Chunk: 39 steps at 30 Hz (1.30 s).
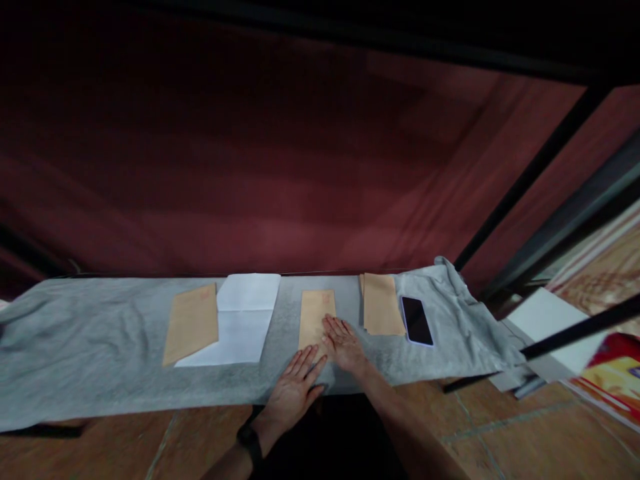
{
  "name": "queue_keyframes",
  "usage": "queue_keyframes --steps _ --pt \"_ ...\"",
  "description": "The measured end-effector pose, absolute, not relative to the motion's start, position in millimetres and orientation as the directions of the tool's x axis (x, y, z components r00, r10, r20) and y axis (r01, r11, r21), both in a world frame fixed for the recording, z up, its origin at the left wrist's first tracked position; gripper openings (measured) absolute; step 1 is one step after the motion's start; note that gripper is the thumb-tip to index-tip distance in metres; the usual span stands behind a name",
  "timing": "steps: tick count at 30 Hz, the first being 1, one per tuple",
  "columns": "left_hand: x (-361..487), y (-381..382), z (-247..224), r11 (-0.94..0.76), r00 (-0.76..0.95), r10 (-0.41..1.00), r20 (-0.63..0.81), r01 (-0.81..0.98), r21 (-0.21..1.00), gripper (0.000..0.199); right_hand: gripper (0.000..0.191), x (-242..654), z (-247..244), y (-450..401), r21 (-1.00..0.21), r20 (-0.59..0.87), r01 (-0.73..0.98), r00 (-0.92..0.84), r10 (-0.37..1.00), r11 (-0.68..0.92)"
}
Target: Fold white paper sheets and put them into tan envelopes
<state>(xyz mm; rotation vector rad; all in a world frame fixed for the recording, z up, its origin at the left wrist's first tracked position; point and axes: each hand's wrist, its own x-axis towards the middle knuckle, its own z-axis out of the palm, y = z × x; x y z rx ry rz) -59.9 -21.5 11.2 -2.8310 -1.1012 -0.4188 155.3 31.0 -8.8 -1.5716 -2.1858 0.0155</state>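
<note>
A brown paper envelope (316, 310) lies in front of me on the grey cloth, with a small reddish mark near its top right corner. My left hand (295, 387) lies flat at the envelope's lower left edge, fingers stretched out. On the envelope's right side rests my right hand (343, 341), its fingers extended and pointing up and left. The two hands almost meet over the lower part of the envelope, which they partly hide. A dark band circles my left wrist.
Left of me, another brown envelope (193, 323) overlaps creased white paper sheets (245, 327). To the right lie stacked brown envelopes (383, 305) and a phone (417, 321) with a dark screen. Grey cloth (100, 347) covers the narrow surface; a dark red panel (280, 167) stands behind.
</note>
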Motion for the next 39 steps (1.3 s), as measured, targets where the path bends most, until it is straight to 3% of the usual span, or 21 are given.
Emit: queue_keyframes --steps 12,19,25,29,33,37,39 --pt "-60.2 -19.1 7.8 -0.730 0.690 0.664 0.286 0.682 0.048 0.058 0.051 146.3 3.2 95.0 -0.295 0.245 0.940 -0.101 0.964 0.173" --pt "-59.6 -17.3 2.8 -0.726 0.676 0.657 0.333 0.686 0.039 0.055 0.051 154.9 -1.2 40.5 -0.277 0.221 0.932 -0.175 0.959 0.234" --pt "-52.9 -15.4 -6.9 -0.686 0.624 0.705 0.337 0.721 0.099 0.049 0.045 155.8 -0.8 -26.1 -0.316 0.320 0.916 -0.144 0.936 0.249" --pt "-42.0 -21.2 -12.3 -0.519 0.426 0.831 0.357 0.824 0.226 0.046 0.049 131.8 -2.2 -57.7 -0.317 0.389 0.894 -0.183 0.903 0.317" --pt "-31.4 -21.3 -1.2 -0.303 0.201 0.941 0.271 0.859 0.414 0.046 0.049 112.7 -7.5 -66.8 -0.328 0.408 0.907 -0.117 0.905 0.265" --pt "-28.7 -4.0 23.7 -0.067 0.035 0.998 0.059 0.683 0.727 0.049 0.042 105.7 -5.0 -58.4 -0.349 0.390 0.916 -0.051 0.919 0.199" --pt "-30.4 6.7 33.1 0.000 -0.003 1.000 0.002 0.599 0.801 0.051 0.041 103.6 0.1 -53.8 -0.340 0.366 0.925 -0.040 0.930 0.173"
